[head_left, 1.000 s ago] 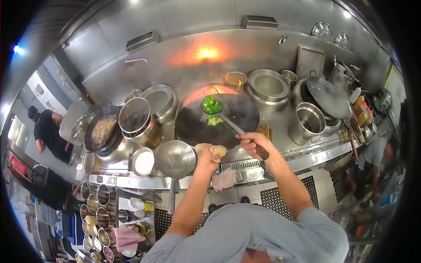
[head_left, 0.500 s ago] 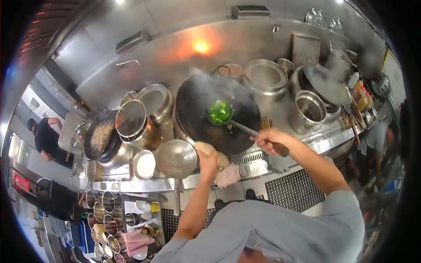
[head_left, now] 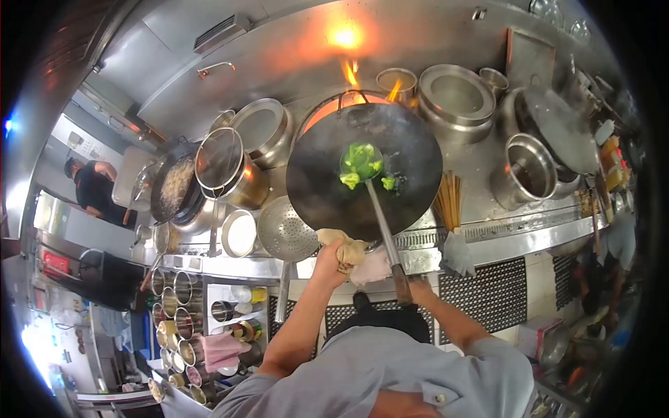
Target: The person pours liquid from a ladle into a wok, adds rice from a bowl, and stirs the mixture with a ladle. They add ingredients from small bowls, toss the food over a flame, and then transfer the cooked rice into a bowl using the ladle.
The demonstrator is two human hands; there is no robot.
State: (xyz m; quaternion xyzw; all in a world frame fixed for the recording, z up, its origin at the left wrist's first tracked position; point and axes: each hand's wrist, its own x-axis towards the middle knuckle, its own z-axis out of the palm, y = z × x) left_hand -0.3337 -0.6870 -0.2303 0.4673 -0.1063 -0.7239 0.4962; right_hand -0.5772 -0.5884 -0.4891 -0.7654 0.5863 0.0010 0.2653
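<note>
A black wok (head_left: 317, 167) tilts toward me over the burner, its far rim raised. My left hand (head_left: 330, 266) is closed around a folded beige cloth (head_left: 348, 251) at the wok's near edge; whatever handle lies under the cloth is hidden. A pinkish cloth (head_left: 371, 268) hangs beside it. My right hand (head_left: 419, 290) is at the wooden end of a long ladle (head_left: 381, 217), its fingers partly hidden behind the handle. The ladle's bowl rests within the wok, holding bright green vegetables (head_left: 362, 161). Several pieces lie beside the bowl on the wok surface.
Flames (head_left: 350, 73) rise behind the wok. A perforated strainer (head_left: 286, 230) and a white-filled pot (head_left: 240, 233) stand left. Right are a bamboo brush (head_left: 449, 202), a steel pot (head_left: 531, 167) and a lidded pot (head_left: 456, 97). A person (head_left: 101, 184) stands far left.
The wok has tipped up toward me, and flames now show behind it. My right hand has come down and back toward my body with the ladle, whose handle is steeper.
</note>
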